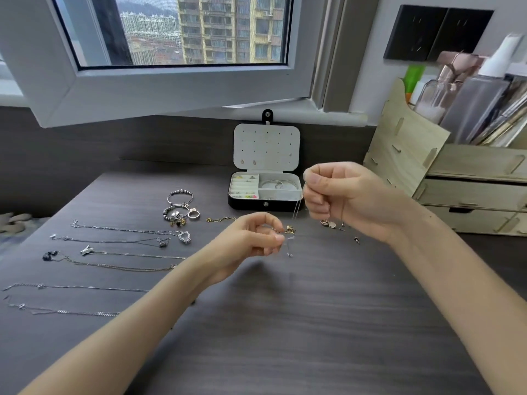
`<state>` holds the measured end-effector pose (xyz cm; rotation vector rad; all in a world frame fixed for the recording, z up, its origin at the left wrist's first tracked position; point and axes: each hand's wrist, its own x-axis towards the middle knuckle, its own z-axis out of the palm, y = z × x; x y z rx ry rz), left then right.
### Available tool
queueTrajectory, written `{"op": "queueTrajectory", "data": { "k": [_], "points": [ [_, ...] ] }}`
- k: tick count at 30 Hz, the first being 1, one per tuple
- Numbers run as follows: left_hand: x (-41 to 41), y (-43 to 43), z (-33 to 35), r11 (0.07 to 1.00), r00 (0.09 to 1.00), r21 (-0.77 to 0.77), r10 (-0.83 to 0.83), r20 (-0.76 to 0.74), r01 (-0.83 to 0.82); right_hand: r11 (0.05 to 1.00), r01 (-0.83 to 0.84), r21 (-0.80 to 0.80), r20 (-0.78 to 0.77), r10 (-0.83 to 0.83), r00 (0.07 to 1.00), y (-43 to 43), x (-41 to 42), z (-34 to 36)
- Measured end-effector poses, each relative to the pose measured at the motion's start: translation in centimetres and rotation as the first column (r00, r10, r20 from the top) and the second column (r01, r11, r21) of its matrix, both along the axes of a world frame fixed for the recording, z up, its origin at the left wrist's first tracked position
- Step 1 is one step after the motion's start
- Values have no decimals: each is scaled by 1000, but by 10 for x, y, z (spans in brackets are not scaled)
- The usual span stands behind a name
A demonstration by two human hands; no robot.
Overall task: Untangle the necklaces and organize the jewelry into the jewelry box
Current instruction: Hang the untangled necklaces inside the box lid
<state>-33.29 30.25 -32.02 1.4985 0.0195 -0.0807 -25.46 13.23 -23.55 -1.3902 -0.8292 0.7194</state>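
One thin chain [296,211], pinched by right hand [338,196] and, it seems, left hand [251,238].

1. Near and centre bench [285,323]: bare surface, open to approach from the front.
2. Left: necklaces [114,252] laid in rows; bracelets and rings [179,208] clustered behind them.
3. Rear centre: jewelry box [265,205], lid [266,146] standing upright.
4. Right: wooden organizer [470,189] occupies the edge; loose small pieces [333,225] lie between it and the box.
5. Rear left: open window sash [171,89] overhangs.
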Motion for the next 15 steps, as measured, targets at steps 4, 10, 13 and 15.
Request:
{"op": "queueTrajectory", "data": {
  "k": [4,10,13,15],
  "points": [
    [4,2,-2,979,980,36,199,3,-199,998,-60,-24,5,60,998,-14,1,9],
    [1,23,10,918,950,-251,309,-35,-308,930,68,-362,96,-36,995,-46,14,-9],
    [2,34,16,878,926,-308,377,-27,-367,844,163,-511,168,-88,982,-49,17,-32],
    [4,34,19,894,912,-214,408,29,-393,799,194,-569,206,-90,974,-46,16,-47]
  ]
}}
